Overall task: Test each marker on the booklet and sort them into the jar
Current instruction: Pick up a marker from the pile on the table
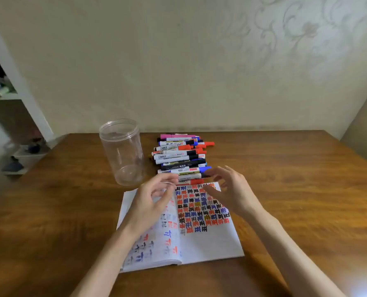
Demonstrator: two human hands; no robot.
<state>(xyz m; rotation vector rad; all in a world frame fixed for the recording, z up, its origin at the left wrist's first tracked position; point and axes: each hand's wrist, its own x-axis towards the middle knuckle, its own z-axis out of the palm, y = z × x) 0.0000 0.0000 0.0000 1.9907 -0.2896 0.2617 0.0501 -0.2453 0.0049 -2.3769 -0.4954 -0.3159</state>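
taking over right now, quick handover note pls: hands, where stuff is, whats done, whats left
Left hand: open, fingers loosely curled, holds nothing, over the booklet's left page.
Right hand: open, fingers spread, holds nothing, over the booklet's far edge, close to the nearest markers.
Booklet: lies open on the table; the right page's upper part is full of coloured test marks.
Markers: all in a pile behind the booklet, right of the jar.
Jar: upright, no lid, looks empty.
Done: no marker is in the jar.
Left: test each marker and drop it in the jar.
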